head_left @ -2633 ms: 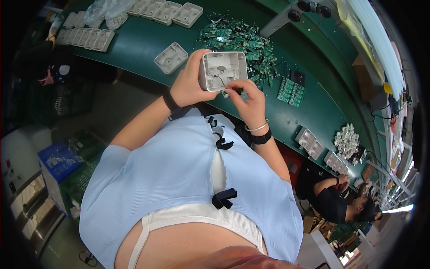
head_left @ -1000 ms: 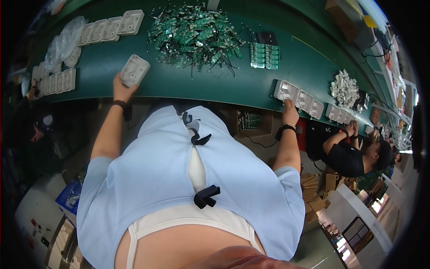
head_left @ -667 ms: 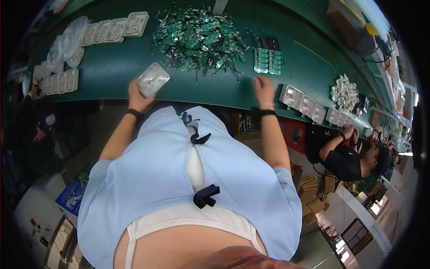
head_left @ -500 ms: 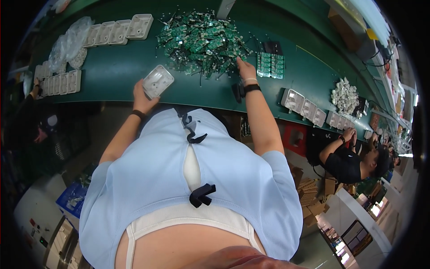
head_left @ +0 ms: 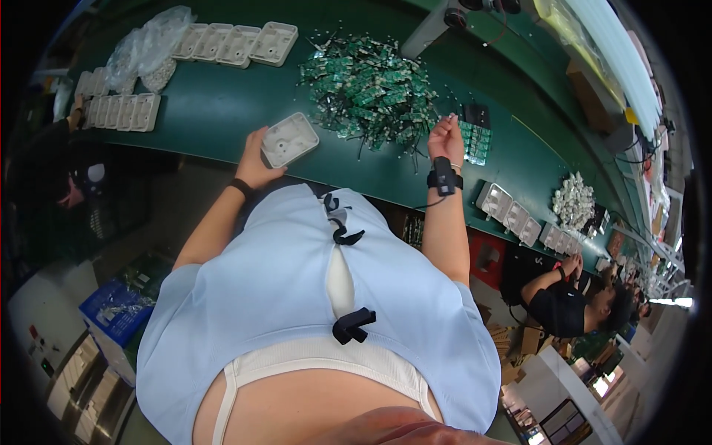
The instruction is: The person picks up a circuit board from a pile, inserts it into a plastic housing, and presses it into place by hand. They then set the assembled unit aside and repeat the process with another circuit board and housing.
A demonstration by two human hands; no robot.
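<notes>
My left hand [head_left: 258, 159] is closed on the near left edge of a white plastic housing [head_left: 291, 141], a shallow box with its hollow side up, at the front of the green workbench. Right of it, my right hand [head_left: 443, 139] is raised with its fingers curled together. A small pale spot shows at the fingertips, too small to name. This hand is between a heap of green circuit boards with wires [head_left: 371, 93] and a panel of joined green boards [head_left: 476, 141].
More white housings stand in rows at the back left [head_left: 236, 44], the far left [head_left: 133, 113] and the right [head_left: 508, 211]. Clear plastic bags [head_left: 152, 44] lie at the left. White small parts [head_left: 573, 202] are piled at the right, near a seated co-worker [head_left: 560, 304]. A post [head_left: 426, 33] rises behind the heap.
My right hand has turned over and lifted away from the heap's edge, its fingers now pointing up. The housing in my left hand is tilted differently. The whole view has shifted.
</notes>
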